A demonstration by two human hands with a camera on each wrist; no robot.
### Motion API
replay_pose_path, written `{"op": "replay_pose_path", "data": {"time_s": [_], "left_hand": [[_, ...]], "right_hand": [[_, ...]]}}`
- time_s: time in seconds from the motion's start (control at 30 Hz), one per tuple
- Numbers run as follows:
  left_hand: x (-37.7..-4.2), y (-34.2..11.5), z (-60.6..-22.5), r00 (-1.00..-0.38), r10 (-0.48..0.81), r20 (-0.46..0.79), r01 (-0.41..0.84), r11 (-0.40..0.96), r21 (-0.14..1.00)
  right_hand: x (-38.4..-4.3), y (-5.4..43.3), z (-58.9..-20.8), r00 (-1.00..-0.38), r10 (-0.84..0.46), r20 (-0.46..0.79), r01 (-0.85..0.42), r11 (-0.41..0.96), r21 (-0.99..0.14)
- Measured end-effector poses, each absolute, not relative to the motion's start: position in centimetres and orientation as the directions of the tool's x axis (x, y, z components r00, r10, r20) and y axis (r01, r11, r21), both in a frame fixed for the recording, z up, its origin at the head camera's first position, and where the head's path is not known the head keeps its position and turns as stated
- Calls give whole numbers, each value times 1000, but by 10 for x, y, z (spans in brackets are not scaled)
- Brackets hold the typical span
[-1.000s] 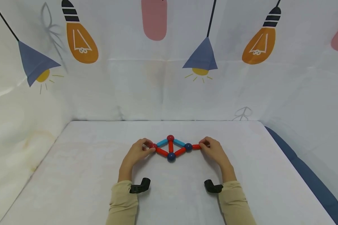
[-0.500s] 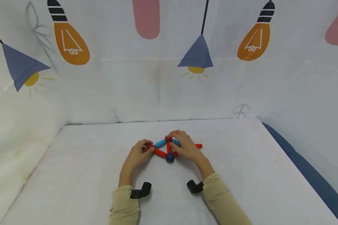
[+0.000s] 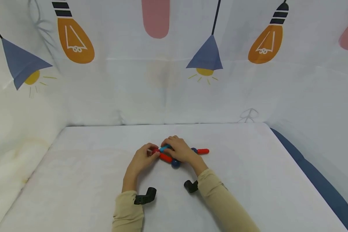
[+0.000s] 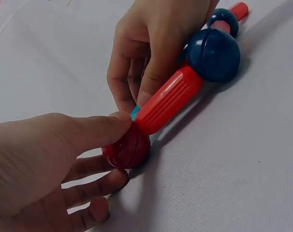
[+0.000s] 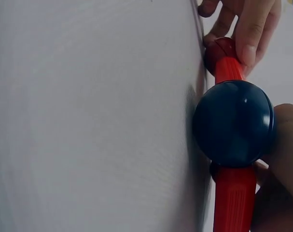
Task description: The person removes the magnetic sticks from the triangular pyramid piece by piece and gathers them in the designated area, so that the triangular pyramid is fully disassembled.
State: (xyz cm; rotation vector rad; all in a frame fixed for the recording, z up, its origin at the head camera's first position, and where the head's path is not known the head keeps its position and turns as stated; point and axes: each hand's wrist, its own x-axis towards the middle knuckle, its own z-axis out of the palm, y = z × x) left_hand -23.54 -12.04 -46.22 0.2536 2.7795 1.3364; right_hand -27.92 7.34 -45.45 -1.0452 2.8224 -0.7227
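Observation:
A flat frame of coloured building rods and balls lies on the white table. My left hand (image 3: 141,158) pinches the red ball (image 4: 129,151) at its left corner between thumb and fingers. My right hand (image 3: 180,150) reaches over the frame and grips the light blue rod (image 3: 164,148) by that ball, hiding the frame's middle and back. A red rod (image 4: 170,100) runs from the red ball to the front dark blue ball (image 5: 234,123). Right of my right hand, another dark blue ball (image 3: 194,150) carries a red rod (image 3: 203,151) that sticks out freely.
The white table (image 3: 84,180) ends at a white cloth backdrop (image 3: 133,93) printed with lamps and bulbs. Dark blue material (image 3: 304,164) runs along the right side of the table. Each wrist carries a black camera mount (image 3: 145,196).
My right hand has left the red rod at the far right and moved left across the frame to the light blue rod. My left hand has stayed on the red ball.

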Motion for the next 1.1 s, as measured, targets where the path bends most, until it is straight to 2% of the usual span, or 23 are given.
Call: {"op": "replay_pose_path", "data": {"time_s": [0.53,0.8,0.93,1.1], "left_hand": [[-230,-125,-455,-984,151,-90,22,615,788],[-229,-125,-457,-978,174,-112,19,617,787],[-229,-125,-454,-974,215,-68,81,616,784],[-231,-125,-452,-965,259,-50,124,612,781]], "right_hand": [[-278,79,-458,-889,-441,123,-445,770,-457],[-258,88,-455,-871,-440,218,-489,739,-463],[-239,91,-452,-852,-488,190,-515,713,-476],[-228,93,-455,-846,-512,151,-525,745,-411]]}}
